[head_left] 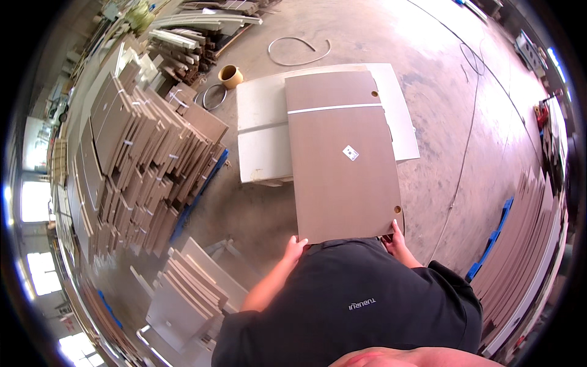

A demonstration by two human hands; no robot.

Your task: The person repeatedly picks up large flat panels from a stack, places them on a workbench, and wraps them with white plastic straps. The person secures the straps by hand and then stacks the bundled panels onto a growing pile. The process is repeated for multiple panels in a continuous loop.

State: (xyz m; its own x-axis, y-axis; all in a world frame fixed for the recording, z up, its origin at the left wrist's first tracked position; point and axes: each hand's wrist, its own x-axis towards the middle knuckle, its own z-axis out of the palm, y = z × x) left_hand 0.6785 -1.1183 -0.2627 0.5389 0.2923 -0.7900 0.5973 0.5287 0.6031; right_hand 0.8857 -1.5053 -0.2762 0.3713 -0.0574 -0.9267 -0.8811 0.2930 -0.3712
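A bundle of brown panels (342, 183) lies in front of me, its near edge close to my waist. The top panel has two round hinge holes along its right side, a small white label near its middle and a white strap across its far part. My left hand (295, 249) grips the near left corner, thumb at the edge and the other fingers mostly hidden. At the near right corner my right hand (397, 243) is closed on the panels, its thumb up on the top face. Beneath the far part of the bundle are white boards (263, 150).
Large stacks of strapped brown panels (140, 159) stand at the left. More brown panels (520, 244) line the right beside a blue pallet (492, 238). White boards (183, 300) lean at the lower left. A tape roll (230, 76) and a loose strap (293, 39) lie on the floor.
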